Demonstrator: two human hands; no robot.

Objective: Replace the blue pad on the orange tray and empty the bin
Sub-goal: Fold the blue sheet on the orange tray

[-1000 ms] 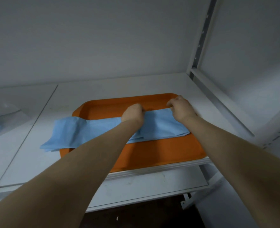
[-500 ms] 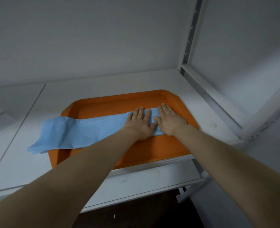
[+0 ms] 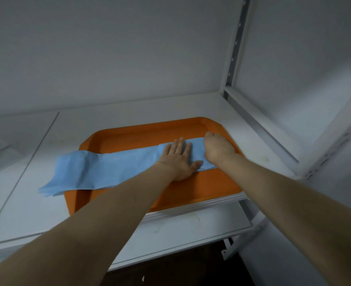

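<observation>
Blue pad (image 3: 116, 170) under left hand (image 3: 178, 157); right hand (image 3: 218, 148) grips end.

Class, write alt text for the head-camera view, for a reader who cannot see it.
A person's left hand presses flat on a long blue pad lying across an orange tray, while the right hand, fingers curled, seems to grip the pad's right end. The pad's left end overhangs the tray's rim onto a white shelf.
</observation>
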